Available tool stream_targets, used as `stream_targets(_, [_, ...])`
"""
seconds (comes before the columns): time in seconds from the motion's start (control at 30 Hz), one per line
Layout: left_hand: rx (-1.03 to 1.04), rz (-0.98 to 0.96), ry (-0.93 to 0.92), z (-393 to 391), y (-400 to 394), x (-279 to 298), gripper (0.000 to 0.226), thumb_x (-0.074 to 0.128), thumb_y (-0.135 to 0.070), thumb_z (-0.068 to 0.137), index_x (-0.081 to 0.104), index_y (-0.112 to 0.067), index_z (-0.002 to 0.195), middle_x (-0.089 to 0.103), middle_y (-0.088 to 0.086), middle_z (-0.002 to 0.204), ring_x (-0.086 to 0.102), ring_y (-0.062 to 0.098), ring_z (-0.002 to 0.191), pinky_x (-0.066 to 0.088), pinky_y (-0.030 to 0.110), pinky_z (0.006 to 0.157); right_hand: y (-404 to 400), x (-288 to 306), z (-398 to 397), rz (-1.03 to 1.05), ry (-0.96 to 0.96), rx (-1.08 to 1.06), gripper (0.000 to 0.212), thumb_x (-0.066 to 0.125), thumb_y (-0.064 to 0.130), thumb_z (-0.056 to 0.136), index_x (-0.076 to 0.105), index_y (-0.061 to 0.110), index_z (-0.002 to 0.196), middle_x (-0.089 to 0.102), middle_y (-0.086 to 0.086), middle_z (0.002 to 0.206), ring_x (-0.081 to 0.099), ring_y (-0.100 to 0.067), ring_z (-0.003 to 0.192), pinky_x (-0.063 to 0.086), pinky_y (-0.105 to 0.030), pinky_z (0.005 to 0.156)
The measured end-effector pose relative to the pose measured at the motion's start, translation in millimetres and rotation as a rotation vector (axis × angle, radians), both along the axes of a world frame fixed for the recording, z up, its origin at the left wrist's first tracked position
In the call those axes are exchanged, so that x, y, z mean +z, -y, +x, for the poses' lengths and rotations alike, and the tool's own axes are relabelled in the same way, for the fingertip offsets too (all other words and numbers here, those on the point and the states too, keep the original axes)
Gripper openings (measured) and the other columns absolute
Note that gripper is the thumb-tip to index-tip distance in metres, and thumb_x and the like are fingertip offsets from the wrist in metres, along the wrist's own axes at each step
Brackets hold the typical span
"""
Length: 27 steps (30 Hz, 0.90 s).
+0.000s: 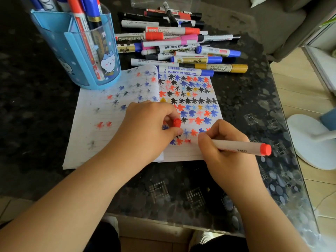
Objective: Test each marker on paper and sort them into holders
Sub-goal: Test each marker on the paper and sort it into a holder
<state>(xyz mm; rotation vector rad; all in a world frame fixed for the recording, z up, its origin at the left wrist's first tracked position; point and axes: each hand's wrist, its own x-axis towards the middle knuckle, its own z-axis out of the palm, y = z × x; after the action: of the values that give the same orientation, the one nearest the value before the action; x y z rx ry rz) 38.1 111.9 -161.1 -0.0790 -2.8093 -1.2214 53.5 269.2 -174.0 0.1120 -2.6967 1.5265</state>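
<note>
Notebook [116, 135] mid-table, holder [76, 51] behind-left (markers inside), marker pile [178, 44] behind, both hands on the pages.

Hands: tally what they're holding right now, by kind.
red marker: 1, uncapped, in the right hand, tip on the paper
red cap: 1, in the left hand
Total: 2
</note>
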Motion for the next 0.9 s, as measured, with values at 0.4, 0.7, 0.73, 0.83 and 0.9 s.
stream_targets(0.4, [0.101, 1.000, 0.217, 2.1, 4.7, 14.1, 0.020, 0.064, -0.017, 0.069, 0.069, -0.016, 0.089, 0.074, 0.001, 0.079, 0.070, 0.013, 0.072, 0.054, 0.025, 0.076, -6.1, 25.0, 3.5, -0.584, -0.005, 0.020, 0.021, 0.064, 0.041, 0.076, 0.062, 0.021, 0.069, 0.055, -0.003, 0.055, 0.049, -0.012, 0.056, 0.039, -0.022, 0.054])
stream_targets(0.7, [0.042, 1.192, 0.407, 8.5, -5.6, 16.4, 0.021, 0.060, -0.015, 0.065, 0.068, -0.006, 0.082, 0.073, 0.008, 0.075, 0.070, 0.016, 0.065, 0.055, 0.018, 0.061, -7.3, 27.5, 4.1, -0.657, 0.000, 0.010, 0.014, 0.054, 0.030, 0.071, 0.051, 0.023, 0.060, 0.052, -0.006, 0.048, 0.044, -0.016, 0.048, 0.037, -0.017, 0.048])
stream_targets(0.73, [0.007, 1.167, 0.419, 9.7, -6.2, 16.5, 0.019, 0.061, -0.015, 0.065, 0.070, -0.007, 0.080, 0.073, 0.010, 0.076, 0.070, 0.018, 0.066, 0.055, 0.020, 0.062, -6.5, 27.8, 4.2, -0.641, 0.008, 0.019, 0.015, 0.055, 0.027, 0.073, 0.050, 0.022, 0.060, 0.051, -0.005, 0.048, 0.043, -0.015, 0.047, 0.036, -0.017, 0.048])
stream_targets(0.83, [-0.114, 1.015, 0.445, 13.5, -6.3, 16.4, 0.018, 0.062, -0.021, 0.066, 0.073, -0.010, 0.076, 0.072, 0.012, 0.073, 0.067, 0.017, 0.062, 0.055, 0.023, 0.059, -6.6, 28.6, 4.0, -0.633, 0.019, -0.042, 0.027, 0.058, 0.020, 0.079, 0.042, 0.019, 0.057, 0.042, 0.002, 0.046, 0.037, -0.010, 0.044, 0.030, -0.019, 0.045])
stream_targets(0.9, [-0.155, 0.942, 0.451, 15.7, -6.0, 16.6, 0.015, 0.062, -0.021, 0.067, 0.072, -0.012, 0.074, 0.069, 0.010, 0.066, 0.061, 0.014, 0.055, 0.049, 0.020, 0.051, -4.1, 30.4, 4.2, -0.666, 0.019, -0.076, 0.034, 0.061, 0.024, 0.075, 0.034, 0.018, 0.055, 0.032, 0.003, 0.047, 0.030, -0.009, 0.044, 0.023, -0.024, 0.043])
